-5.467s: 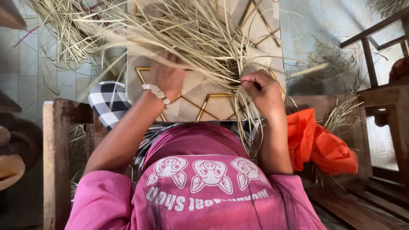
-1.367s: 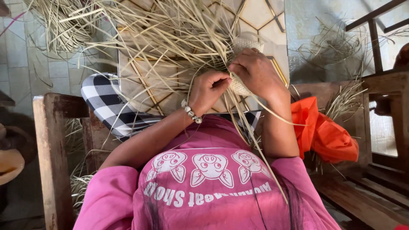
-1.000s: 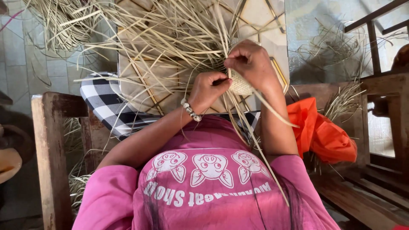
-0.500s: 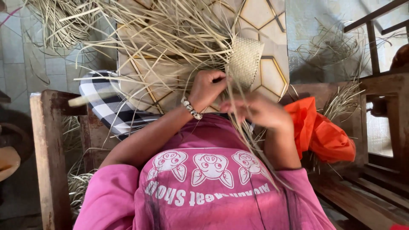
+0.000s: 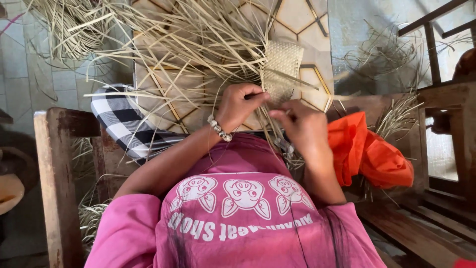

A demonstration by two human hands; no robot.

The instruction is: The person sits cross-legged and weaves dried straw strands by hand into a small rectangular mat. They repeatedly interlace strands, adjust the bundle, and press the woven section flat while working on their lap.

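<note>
A small woven straw panel [image 5: 282,67] lies in front of me, with many loose dry straw strands [image 5: 198,44] fanning out from it to the left and up. My left hand [image 5: 240,104], with a bead bracelet on the wrist, pinches the strands at the panel's lower left edge. My right hand [image 5: 302,126] sits just below the panel and pinches a thin strand between fingers and thumb. Both hands almost touch each other.
A black-and-white checked cloth [image 5: 124,124] lies on the wooden bench [image 5: 54,159] at my left. An orange cloth [image 5: 369,154] is bunched at my right. More straw [image 5: 59,30] is heaped at the upper left. A wooden frame [image 5: 446,99] stands at right over patterned floor tiles [image 5: 307,20].
The woven panel has turned and come up into view above my hands. My right hand has dropped from on top of the weave to below it, pulling a strand down.
</note>
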